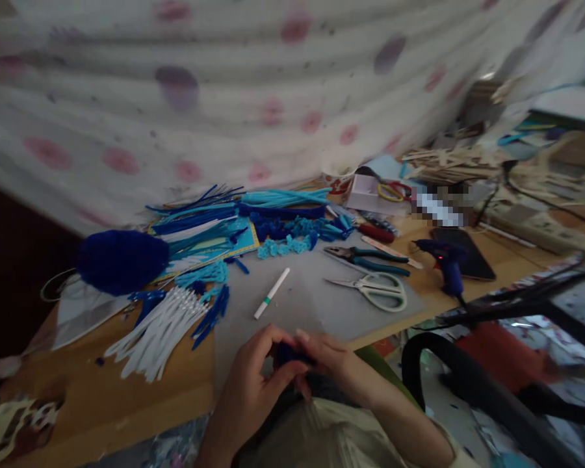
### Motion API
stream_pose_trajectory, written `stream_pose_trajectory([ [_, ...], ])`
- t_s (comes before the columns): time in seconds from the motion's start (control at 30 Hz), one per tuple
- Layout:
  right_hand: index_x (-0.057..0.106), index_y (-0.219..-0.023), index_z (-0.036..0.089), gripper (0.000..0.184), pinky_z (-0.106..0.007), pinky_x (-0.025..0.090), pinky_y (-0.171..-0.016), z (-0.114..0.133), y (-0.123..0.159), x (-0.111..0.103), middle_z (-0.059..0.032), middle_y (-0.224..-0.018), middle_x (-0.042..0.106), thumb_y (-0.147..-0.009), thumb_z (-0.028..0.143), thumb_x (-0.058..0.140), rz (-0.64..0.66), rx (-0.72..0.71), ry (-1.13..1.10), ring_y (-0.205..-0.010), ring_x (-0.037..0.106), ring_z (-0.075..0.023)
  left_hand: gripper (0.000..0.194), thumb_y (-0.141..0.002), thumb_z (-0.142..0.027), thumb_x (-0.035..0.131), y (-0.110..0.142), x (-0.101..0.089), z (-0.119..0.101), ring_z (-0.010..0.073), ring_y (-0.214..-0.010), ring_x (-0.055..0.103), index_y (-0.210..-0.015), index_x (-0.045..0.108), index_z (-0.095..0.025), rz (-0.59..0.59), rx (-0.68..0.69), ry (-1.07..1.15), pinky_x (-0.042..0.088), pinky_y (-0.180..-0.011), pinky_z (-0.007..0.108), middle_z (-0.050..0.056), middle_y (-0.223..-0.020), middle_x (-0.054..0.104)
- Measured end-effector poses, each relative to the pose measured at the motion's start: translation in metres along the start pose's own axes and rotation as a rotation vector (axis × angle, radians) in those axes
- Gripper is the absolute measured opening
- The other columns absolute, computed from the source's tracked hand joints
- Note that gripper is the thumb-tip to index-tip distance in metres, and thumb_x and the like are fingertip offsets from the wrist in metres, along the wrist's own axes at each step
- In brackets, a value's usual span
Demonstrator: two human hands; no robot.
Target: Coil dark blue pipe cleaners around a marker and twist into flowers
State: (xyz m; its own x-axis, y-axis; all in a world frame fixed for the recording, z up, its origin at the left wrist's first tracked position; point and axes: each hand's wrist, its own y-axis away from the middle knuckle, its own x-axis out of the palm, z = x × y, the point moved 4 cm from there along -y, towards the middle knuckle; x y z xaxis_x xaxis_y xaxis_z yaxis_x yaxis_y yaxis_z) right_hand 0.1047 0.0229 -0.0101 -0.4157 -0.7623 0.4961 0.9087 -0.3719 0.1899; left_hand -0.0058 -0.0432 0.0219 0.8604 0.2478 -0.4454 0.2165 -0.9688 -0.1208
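Note:
My left hand [250, 383] and my right hand [332, 364] meet at the near edge of the table, fingers curled together around a small dark blue fuzzy piece [288, 354]. Both hands pinch it between them, just above a grey mat [316, 299]. A white pen with a green band [272, 293] lies on the mat ahead of my hands. White-handled scissors [377, 289] and teal-handled pliers [368, 259] lie to the right on the mat.
Blue and turquoise pipe cleaners [273, 218], a dark blue pompom [121, 261] and a bundle of white stems [158, 331] lie at left. A blue glue gun [446, 260] and a phone [463, 253] lie at right. A spotted cloth [224, 84] hangs behind. A black chair frame [468, 377] stands right.

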Motion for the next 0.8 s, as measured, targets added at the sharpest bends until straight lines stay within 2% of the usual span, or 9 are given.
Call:
stream_pose_trajectory([
  [0.1,0.058,-0.072,0.013,0.050,-0.022,0.038,-0.049,-0.012,-0.005,-0.003,0.0022,-0.054,0.053,-0.078,0.063,0.063,0.067,0.115,-0.196,-0.047,0.047,-0.0086,0.010,-0.081,-0.025,0.068,-0.006,-0.003,0.004,0.0146,-0.071,0.061,-0.084,0.060,-0.021,0.050,-0.024,-0.080,0.047,-0.064,0.022,-0.001,-0.076,0.064],
  [0.2,0.057,-0.080,0.014,0.035,-0.024,0.043,-0.056,-0.014,-0.004,-0.002,0.0064,-0.056,0.049,-0.073,0.043,0.075,0.119,0.170,-0.475,-0.045,0.039,-0.0056,0.013,-0.079,-0.027,0.070,-0.012,-0.006,0.001,0.0141,-0.066,0.060,-0.080,0.059,-0.020,0.046,0.038,-0.153,0.047,-0.060,0.022,-0.002,-0.072,0.063],
  [0.27,0.058,-0.088,0.013,0.030,-0.027,0.047,-0.062,-0.016,-0.003,-0.002,0.0071,-0.059,0.047,-0.070,0.030,0.074,0.157,0.208,-0.627,-0.046,0.037,-0.0054,0.011,-0.082,-0.027,0.067,-0.014,-0.005,-0.001,0.0138,-0.068,0.061,-0.084,0.059,-0.021,0.063,0.111,-0.197,0.049,-0.062,0.021,-0.002,-0.075,0.063],
  [0.33,0.058,-0.085,0.013,0.024,-0.028,0.048,-0.065,-0.022,-0.003,-0.003,0.0065,-0.057,0.045,-0.069,0.028,0.067,0.212,0.293,-0.707,-0.045,0.038,-0.0068,0.006,-0.086,-0.026,0.063,-0.014,-0.002,-0.002,0.0135,-0.071,0.062,-0.088,0.058,-0.021,0.084,0.220,-0.253,0.049,-0.064,0.021,-0.001,-0.079,0.063],
  [0.4,0.056,-0.071,0.014,0.017,-0.027,0.049,-0.064,-0.031,-0.005,-0.005,0.0060,-0.049,0.041,-0.070,0.031,0.056,0.240,0.413,-0.726,-0.043,0.039,-0.0083,0.003,-0.089,-0.025,0.059,-0.013,0.002,-0.005,0.0134,-0.073,0.063,-0.091,0.058,-0.022,0.120,0.342,-0.326,0.050,-0.066,0.020,0.000,-0.081,0.064],
  [0.47,0.051,-0.058,0.016,0.020,-0.023,0.047,-0.057,-0.040,-0.008,-0.009,0.0054,-0.044,0.036,-0.071,0.030,0.047,0.216,0.506,-0.709,-0.038,0.036,-0.0075,0.004,-0.090,-0.026,0.058,-0.013,0.004,-0.008,0.0131,-0.072,0.064,-0.091,0.059,-0.022,0.187,0.429,-0.417,0.049,-0.064,0.020,0.000,-0.081,0.064],
  [0.63,0.045,-0.047,0.014,0.023,-0.008,0.025,-0.037,-0.047,-0.011,-0.010,0.0060,-0.040,0.032,-0.070,0.017,0.042,0.206,0.612,-0.718,-0.032,0.025,-0.0008,0.015,-0.089,-0.036,0.062,-0.021,0.000,-0.024,0.0123,-0.065,0.063,-0.084,0.057,-0.022,0.371,0.506,-0.655,0.044,-0.056,0.020,-0.002,-0.078,0.065],
  [0.73,0.049,-0.050,0.010,0.020,-0.006,0.025,-0.037,-0.047,-0.011,-0.011,0.0062,-0.043,0.035,-0.070,0.015,0.044,0.174,0.627,-0.742,-0.033,0.029,0.0011,0.026,-0.092,-0.045,0.053,-0.024,-0.004,-0.035,0.0129,-0.062,0.061,-0.081,0.055,-0.022,0.337,0.641,-0.752,0.041,-0.053,0.022,-0.002,-0.074,0.063],
  [0.8,0.052,-0.053,0.009,0.021,-0.007,0.028,-0.038,-0.050,-0.010,-0.013,0.0055,-0.044,0.038,-0.071,0.014,0.044,0.121,0.647,-0.689,-0.033,0.033,0.0002,0.027,-0.095,-0.043,0.048,-0.021,-0.003,-0.039,0.0135,-0.060,0.058,-0.080,0.054,-0.022,0.289,0.780,-0.817,0.039,-0.052,0.025,-0.002,-0.071,0.061],
])
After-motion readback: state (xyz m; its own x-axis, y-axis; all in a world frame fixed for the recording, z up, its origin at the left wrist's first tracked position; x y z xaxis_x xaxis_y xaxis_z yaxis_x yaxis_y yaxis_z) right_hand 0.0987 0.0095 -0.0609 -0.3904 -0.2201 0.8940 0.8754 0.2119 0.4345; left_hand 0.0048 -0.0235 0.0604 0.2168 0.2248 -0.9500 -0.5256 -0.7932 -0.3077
